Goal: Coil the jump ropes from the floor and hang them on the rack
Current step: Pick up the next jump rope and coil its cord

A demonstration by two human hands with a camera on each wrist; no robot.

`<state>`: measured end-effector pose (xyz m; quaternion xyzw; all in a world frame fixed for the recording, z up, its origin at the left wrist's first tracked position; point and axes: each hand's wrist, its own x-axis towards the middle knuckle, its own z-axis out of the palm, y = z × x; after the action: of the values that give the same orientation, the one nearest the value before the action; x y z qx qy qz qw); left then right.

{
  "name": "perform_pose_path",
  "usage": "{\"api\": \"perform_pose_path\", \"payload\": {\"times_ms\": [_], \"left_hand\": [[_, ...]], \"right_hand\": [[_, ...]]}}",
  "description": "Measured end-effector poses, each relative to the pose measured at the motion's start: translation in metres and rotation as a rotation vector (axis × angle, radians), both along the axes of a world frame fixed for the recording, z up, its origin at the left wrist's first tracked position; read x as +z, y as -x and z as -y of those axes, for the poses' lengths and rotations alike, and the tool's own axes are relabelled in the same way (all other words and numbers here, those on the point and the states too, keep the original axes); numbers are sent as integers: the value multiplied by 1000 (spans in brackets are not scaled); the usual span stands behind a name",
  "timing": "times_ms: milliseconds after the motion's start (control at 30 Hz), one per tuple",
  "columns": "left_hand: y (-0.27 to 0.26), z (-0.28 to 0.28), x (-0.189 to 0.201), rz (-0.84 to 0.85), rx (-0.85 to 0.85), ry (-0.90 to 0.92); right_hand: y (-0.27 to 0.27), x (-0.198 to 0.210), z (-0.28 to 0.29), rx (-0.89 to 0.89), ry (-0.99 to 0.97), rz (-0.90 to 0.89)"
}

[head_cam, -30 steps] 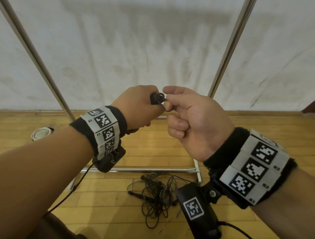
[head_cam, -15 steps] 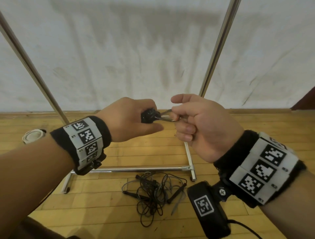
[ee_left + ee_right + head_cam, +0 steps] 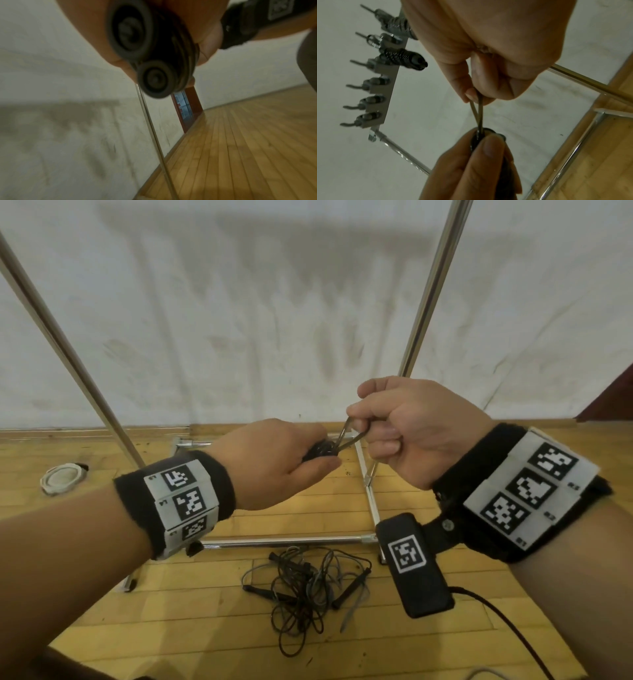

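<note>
My left hand [image 3: 308, 463] grips a black jump rope bundle [image 3: 318, 448]. Its two round handle ends [image 3: 130, 28] fill the left wrist view, with rope turns [image 3: 185, 51] wound beside them. My right hand [image 3: 363, 422] pinches a thin loop of that rope [image 3: 349, 434] between thumb and forefinger, drawn taut from the bundle [image 3: 481, 135]. A tangled pile of more jump ropes [image 3: 305, 583] lies on the floor below my hands. The rack's hook bar [image 3: 385, 83] carries two coiled ropes [image 3: 402, 58] on its upper hooks.
The rack's chrome uprights [image 3: 68, 347] [image 3: 431, 289] rise on either side of my hands before a white wall. Its base bars [image 3: 284, 541] lie on the wooden floor. A white round object [image 3: 61, 477] sits at far left.
My right hand has drawn a loop of rope out of the bundle, and it now stretches between the hands. Both hands have dropped lower, with the view tilted further down.
</note>
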<state>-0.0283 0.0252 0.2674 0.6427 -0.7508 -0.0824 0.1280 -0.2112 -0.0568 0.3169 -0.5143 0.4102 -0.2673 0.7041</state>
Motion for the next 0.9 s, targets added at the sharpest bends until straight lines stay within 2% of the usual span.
{"api": "perform_pose_path", "payload": {"times_ms": [67,100,300,400,467,533,733,900], "left_hand": [[0,0,-3,1,3,11],[0,-1,-6,-59,26,0],[-10,2,-14,-739,242,-123],[-13,5,-10,-962,224,-197],[-14,6,-9,-1006,169,-239],[-14,5,-8,-1019,112,-293],[-16,-1,-2,-1169,-89,-492],[-14,-5,4,-1192,-172,-611]], "right_hand": [[1,2,3,26,21,-4],[2,1,4,41,47,-1],[-1,-12,5,42,176,-11],[0,-19,7,105,455,-139],[-1,-23,6,185,672,-236],[0,-25,6,248,725,-223],[6,-22,13,430,549,20],[6,-21,18,490,487,73]]}}
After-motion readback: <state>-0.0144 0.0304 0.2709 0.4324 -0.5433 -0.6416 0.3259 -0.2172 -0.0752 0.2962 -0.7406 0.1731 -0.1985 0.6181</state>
